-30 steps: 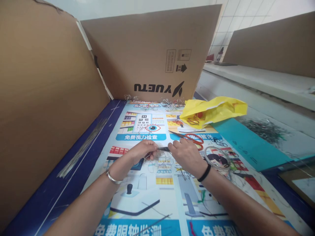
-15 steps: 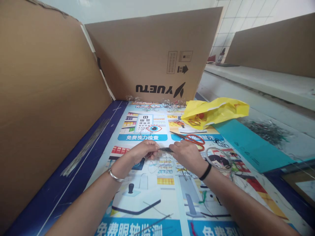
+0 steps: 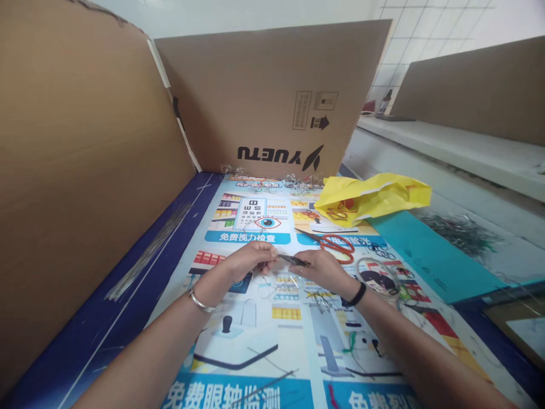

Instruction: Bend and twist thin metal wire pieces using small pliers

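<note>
Near the middle of the printed sheet, my right hand [image 3: 324, 271] is closed around a small dark tool [image 3: 293, 260], its tip pointing left. My left hand [image 3: 254, 259] is pinched at that tip, with thin wire [image 3: 267, 284] at its fingers; the exact grip is too small to make out. Loops of fine wire hang below and between the two hands. Just beyond my right hand lie scissors [image 3: 337, 244] with orange handles, blades pointing left. A wire coil [image 3: 378, 278] rests to the right of my right wrist.
Cardboard panels stand at the left [image 3: 85, 159] and back [image 3: 255, 96]. A yellow bag [image 3: 378, 199] lies at the back right, beside a tangled wire pile [image 3: 462, 236]. Straight wires [image 3: 149, 253] lie on the left. Wire scraps [image 3: 298, 183] sit along the back panel.
My right hand has turned and its fingers have shifted on the dark tool, showing more of it. The tool now slants down to the right. The camera view has moved slightly.
</note>
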Action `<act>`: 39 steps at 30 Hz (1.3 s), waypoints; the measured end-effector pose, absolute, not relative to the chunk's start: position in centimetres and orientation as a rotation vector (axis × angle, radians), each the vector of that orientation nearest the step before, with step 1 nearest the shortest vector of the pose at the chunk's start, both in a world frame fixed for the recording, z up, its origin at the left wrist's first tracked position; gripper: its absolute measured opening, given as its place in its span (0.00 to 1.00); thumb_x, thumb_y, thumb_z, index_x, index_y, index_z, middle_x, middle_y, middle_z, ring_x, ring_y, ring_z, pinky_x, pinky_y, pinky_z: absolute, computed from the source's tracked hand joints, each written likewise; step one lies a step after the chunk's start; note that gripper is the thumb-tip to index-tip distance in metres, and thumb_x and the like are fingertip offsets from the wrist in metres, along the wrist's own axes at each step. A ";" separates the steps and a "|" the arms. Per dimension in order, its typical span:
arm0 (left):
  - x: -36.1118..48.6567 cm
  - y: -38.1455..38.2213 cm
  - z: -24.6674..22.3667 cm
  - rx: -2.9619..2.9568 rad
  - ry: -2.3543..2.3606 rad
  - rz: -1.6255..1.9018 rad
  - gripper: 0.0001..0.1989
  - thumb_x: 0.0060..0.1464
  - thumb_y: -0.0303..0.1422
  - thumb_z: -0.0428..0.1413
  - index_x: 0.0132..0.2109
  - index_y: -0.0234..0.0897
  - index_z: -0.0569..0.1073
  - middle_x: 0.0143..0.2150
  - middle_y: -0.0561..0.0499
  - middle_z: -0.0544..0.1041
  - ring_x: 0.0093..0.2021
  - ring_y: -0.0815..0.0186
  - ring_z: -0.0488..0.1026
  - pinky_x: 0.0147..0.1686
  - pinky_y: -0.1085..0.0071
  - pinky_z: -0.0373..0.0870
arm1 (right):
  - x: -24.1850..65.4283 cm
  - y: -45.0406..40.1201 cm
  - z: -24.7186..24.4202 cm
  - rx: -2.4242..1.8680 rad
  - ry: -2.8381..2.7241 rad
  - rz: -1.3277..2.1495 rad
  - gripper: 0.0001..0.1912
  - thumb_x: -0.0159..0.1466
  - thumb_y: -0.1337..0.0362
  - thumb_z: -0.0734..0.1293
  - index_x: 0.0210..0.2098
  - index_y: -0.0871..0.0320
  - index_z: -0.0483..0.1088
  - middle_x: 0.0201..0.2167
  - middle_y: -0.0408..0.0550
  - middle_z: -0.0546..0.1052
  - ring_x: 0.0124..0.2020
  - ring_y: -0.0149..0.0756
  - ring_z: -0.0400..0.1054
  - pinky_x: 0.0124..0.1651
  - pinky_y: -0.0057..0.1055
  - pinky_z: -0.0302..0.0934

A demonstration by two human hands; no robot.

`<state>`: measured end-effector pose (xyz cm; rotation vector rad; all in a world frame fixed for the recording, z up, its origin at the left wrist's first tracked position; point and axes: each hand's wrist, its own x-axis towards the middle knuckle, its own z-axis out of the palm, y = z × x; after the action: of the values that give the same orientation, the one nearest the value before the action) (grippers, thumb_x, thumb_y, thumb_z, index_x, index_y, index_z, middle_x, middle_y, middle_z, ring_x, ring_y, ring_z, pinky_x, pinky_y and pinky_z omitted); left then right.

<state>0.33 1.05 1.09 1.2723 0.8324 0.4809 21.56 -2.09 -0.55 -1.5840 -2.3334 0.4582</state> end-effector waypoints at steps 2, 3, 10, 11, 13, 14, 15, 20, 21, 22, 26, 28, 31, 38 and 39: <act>0.3 1.1 1.0 1.275 0.838 0.483 0.11 0.47 0.37 0.55 0.26 0.34 0.65 0.21 0.57 0.66 0.17 0.77 0.61 0.18 0.77 0.50 | 21.6 -2.0 -0.6 -1.575 -2.325 0.482 0.18 0.60 0.51 0.60 0.24 0.58 0.68 0.19 0.39 0.69 0.22 0.27 0.60 0.25 0.24 0.41; 0.3 1.1 1.0 1.275 0.839 0.484 0.11 0.47 0.38 0.55 0.26 0.34 0.65 0.21 0.57 0.66 0.17 0.77 0.61 0.19 0.77 0.51 | 21.6 -2.0 -0.7 -1.572 -2.321 0.487 0.18 0.60 0.51 0.60 0.24 0.58 0.68 0.19 0.39 0.69 0.22 0.27 0.60 0.25 0.24 0.42; 0.4 1.0 1.3 1.301 0.871 0.464 0.09 0.45 0.35 0.55 0.25 0.35 0.65 0.18 0.58 0.65 0.17 0.77 0.61 0.18 0.77 0.50 | 21.6 -2.1 -0.8 -1.550 -2.334 0.444 0.18 0.60 0.50 0.60 0.26 0.57 0.70 0.21 0.40 0.71 0.24 0.28 0.62 0.25 0.24 0.43; 0.4 1.0 1.3 1.306 0.875 0.459 0.09 0.45 0.35 0.55 0.25 0.35 0.65 0.18 0.58 0.65 0.17 0.77 0.61 0.18 0.77 0.50 | 21.7 -2.2 -0.8 -1.543 -2.349 0.402 0.18 0.60 0.50 0.60 0.27 0.57 0.70 0.22 0.40 0.72 0.25 0.28 0.63 0.25 0.24 0.43; 0.4 1.0 1.3 1.319 0.882 0.449 0.08 0.45 0.34 0.55 0.25 0.35 0.65 0.17 0.57 0.64 0.17 0.77 0.60 0.18 0.77 0.51 | 21.7 -2.2 -0.7 -1.511 -2.395 0.261 0.15 0.61 0.52 0.60 0.30 0.56 0.71 0.26 0.41 0.74 0.28 0.29 0.64 0.27 0.24 0.44; 0.4 1.1 1.2 1.326 0.886 0.444 0.07 0.45 0.34 0.54 0.25 0.35 0.66 0.17 0.57 0.64 0.17 0.77 0.60 0.18 0.77 0.51 | 21.8 -2.2 -0.6 -1.489 -2.422 0.167 0.14 0.61 0.53 0.61 0.31 0.56 0.71 0.27 0.42 0.74 0.29 0.29 0.65 0.27 0.24 0.44; 0.3 1.1 1.2 1.333 0.889 0.438 0.07 0.45 0.33 0.54 0.25 0.35 0.66 0.17 0.57 0.64 0.16 0.77 0.60 0.18 0.77 0.51 | 21.8 -2.3 -0.5 -1.463 -2.452 0.069 0.14 0.62 0.54 0.61 0.31 0.56 0.71 0.28 0.43 0.74 0.30 0.30 0.65 0.28 0.25 0.44; 0.3 1.1 1.2 1.348 0.900 0.415 0.04 0.45 0.31 0.53 0.26 0.35 0.68 0.16 0.57 0.65 0.16 0.77 0.60 0.17 0.77 0.51 | 21.8 -2.5 0.2 -1.332 -2.552 -0.304 0.12 0.63 0.59 0.60 0.29 0.59 0.70 0.24 0.45 0.71 0.29 0.30 0.62 0.31 0.28 0.43; 0.3 1.1 1.3 1.348 0.907 0.413 0.04 0.45 0.30 0.53 0.25 0.35 0.67 0.16 0.57 0.65 0.15 0.77 0.60 0.17 0.77 0.51 | 21.7 -2.6 0.4 -1.319 -2.552 -0.349 0.11 0.63 0.60 0.61 0.29 0.59 0.69 0.24 0.45 0.71 0.29 0.30 0.61 0.31 0.28 0.43; 0.3 1.1 1.3 1.346 0.913 0.411 0.04 0.45 0.30 0.53 0.25 0.35 0.67 0.16 0.57 0.65 0.15 0.77 0.60 0.17 0.77 0.51 | 21.6 -2.8 0.5 -1.311 -2.545 -0.391 0.10 0.62 0.62 0.61 0.29 0.59 0.69 0.24 0.45 0.71 0.28 0.30 0.60 0.31 0.28 0.42; 0.3 1.1 1.6 1.348 0.896 0.400 0.05 0.45 0.31 0.53 0.25 0.35 0.67 0.16 0.57 0.65 0.16 0.76 0.61 0.17 0.77 0.53 | 21.1 -3.1 0.8 -1.313 -2.488 -0.547 0.05 0.59 0.68 0.62 0.27 0.58 0.68 0.23 0.44 0.70 0.28 0.31 0.58 0.31 0.30 0.40; 0.2 1.0 1.7 1.358 0.878 0.393 0.06 0.45 0.32 0.53 0.25 0.35 0.67 0.17 0.57 0.65 0.17 0.76 0.61 0.18 0.77 0.54 | 21.1 -3.2 1.0 -1.302 -2.482 -0.595 0.05 0.58 0.69 0.62 0.27 0.58 0.68 0.22 0.44 0.69 0.27 0.32 0.57 0.30 0.30 0.40; 0.1 1.1 1.5 1.376 0.859 0.383 0.06 0.45 0.33 0.54 0.25 0.34 0.67 0.17 0.56 0.65 0.17 0.76 0.61 0.18 0.77 0.54 | 21.1 -3.3 1.2 -1.266 -2.521 -0.605 0.05 0.58 0.70 0.62 0.27 0.58 0.68 0.22 0.45 0.69 0.27 0.32 0.57 0.30 0.31 0.39; -0.2 1.2 1.3 1.382 0.807 0.376 0.08 0.45 0.33 0.55 0.24 0.33 0.68 0.18 0.56 0.66 0.16 0.76 0.59 0.18 0.76 0.54 | 21.1 -3.7 2.1 -1.269 -2.580 -0.611 0.06 0.61 0.70 0.61 0.29 0.58 0.67 0.24 0.45 0.70 0.28 0.33 0.57 0.29 0.32 0.38; -0.2 1.2 1.3 1.373 0.809 0.373 0.08 0.45 0.33 0.55 0.25 0.32 0.69 0.18 0.56 0.66 0.16 0.76 0.59 0.18 0.76 0.54 | 21.1 -3.7 2.2 -1.272 -2.586 -0.611 0.06 0.61 0.70 0.60 0.29 0.58 0.67 0.24 0.45 0.70 0.28 0.34 0.57 0.29 0.32 0.38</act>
<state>-0.17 1.23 1.29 1.3733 0.8086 0.3726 21.07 -3.71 2.18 -1.2718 -2.5862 -0.6114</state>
